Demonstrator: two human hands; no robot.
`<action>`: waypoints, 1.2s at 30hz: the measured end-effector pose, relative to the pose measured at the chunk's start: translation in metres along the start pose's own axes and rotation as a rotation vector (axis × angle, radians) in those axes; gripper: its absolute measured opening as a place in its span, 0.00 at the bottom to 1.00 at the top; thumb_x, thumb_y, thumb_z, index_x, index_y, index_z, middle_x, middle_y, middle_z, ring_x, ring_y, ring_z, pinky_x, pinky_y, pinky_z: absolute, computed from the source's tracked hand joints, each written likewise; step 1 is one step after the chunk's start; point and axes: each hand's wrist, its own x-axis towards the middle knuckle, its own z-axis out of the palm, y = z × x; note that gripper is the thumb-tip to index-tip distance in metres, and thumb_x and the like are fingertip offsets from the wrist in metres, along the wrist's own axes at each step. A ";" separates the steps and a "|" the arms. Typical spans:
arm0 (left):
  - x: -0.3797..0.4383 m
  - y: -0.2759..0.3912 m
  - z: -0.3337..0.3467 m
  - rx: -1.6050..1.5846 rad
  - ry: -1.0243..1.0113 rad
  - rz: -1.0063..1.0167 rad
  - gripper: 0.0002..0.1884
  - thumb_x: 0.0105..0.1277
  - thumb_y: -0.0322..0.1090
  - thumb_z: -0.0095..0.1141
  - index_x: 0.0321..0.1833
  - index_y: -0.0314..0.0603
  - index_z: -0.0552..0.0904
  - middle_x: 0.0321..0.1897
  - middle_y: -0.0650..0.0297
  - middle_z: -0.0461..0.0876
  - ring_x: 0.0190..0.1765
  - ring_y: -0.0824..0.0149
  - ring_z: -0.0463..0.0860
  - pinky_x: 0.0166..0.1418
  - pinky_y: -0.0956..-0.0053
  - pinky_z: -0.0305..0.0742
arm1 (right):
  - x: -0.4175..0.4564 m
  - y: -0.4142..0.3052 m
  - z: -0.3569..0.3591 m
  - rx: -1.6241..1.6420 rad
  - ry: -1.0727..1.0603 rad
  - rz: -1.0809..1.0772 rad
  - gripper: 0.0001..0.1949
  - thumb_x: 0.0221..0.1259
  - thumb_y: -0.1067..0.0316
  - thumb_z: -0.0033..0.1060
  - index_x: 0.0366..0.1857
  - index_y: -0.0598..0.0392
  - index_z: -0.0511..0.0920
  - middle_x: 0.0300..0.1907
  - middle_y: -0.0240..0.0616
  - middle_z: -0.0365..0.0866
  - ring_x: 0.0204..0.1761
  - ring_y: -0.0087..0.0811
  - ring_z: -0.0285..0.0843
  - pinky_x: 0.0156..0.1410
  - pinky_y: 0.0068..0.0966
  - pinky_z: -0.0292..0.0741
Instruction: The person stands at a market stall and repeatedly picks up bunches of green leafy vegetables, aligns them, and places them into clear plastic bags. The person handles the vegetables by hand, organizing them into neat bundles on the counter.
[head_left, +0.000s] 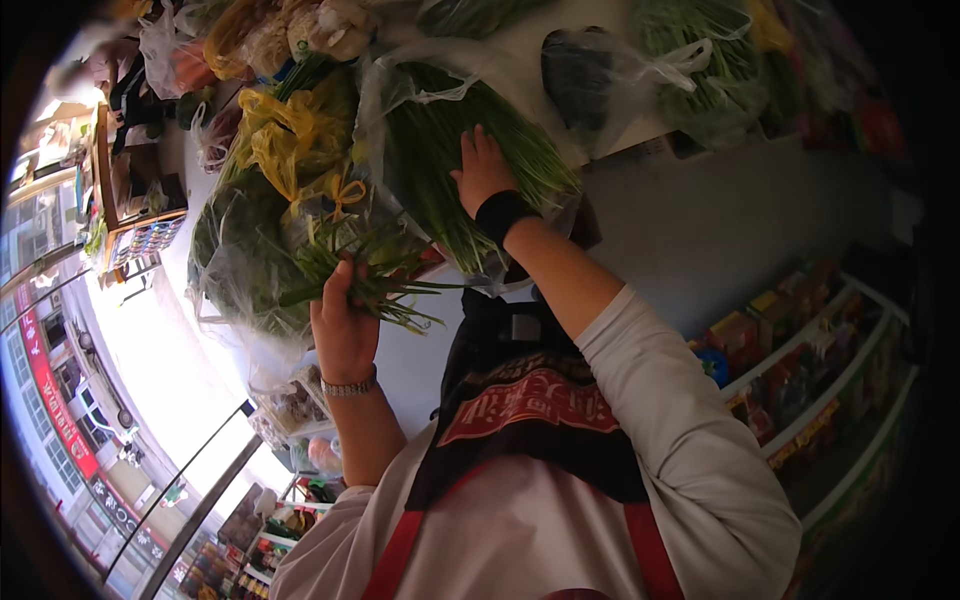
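Note:
My left hand (341, 319), with a metal watch at the wrist, is closed around a small bunch of long green leaves (375, 289) that look like garlic chives. The leaf ends stick out on both sides of the fist. My right hand (484, 169), wearing a black wristband, lies on a large pile of garlic chives (431, 139), fingers extended and somewhat apart. That pile rests in an opened clear plastic bag (375, 97). Left of it sits a yellow plastic bag (289, 146) with a knotted tie. Another clear bag of dark leafy greens (240, 247) is beside my left hand.
A bag of white bulbs or mushrooms (334, 30) is at the top. On the pale tabletop (517, 45) lie a black object in clear plastic (577, 79) and bagged greens (712, 75). Shelves of packaged goods (787, 360) stand at right. A bright street is visible at left.

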 end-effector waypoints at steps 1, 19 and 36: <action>0.000 0.000 -0.002 -0.010 0.000 0.002 0.11 0.68 0.33 0.55 0.48 0.33 0.79 0.37 0.66 0.78 0.32 0.75 0.69 0.42 0.76 0.71 | 0.001 0.007 -0.002 0.032 0.000 0.003 0.30 0.70 0.56 0.48 0.72 0.53 0.53 0.74 0.49 0.44 0.73 0.51 0.46 0.73 0.43 0.59; -0.004 -0.002 0.007 -0.008 0.012 0.019 0.09 0.68 0.32 0.55 0.47 0.35 0.78 0.40 0.66 0.78 0.40 0.73 0.74 0.39 0.78 0.70 | -0.015 0.032 -0.016 -0.026 0.346 -0.350 0.14 0.62 0.69 0.58 0.51 0.56 0.78 0.62 0.48 0.65 0.62 0.51 0.64 0.63 0.48 0.69; -0.002 0.000 -0.008 0.018 0.064 -0.020 0.09 0.65 0.31 0.58 0.47 0.37 0.79 0.37 0.68 0.79 0.33 0.75 0.71 0.40 0.79 0.69 | 0.008 0.052 -0.025 0.022 0.368 -0.059 0.11 0.52 0.79 0.60 0.40 0.56 0.76 0.58 0.50 0.68 0.61 0.54 0.64 0.60 0.48 0.72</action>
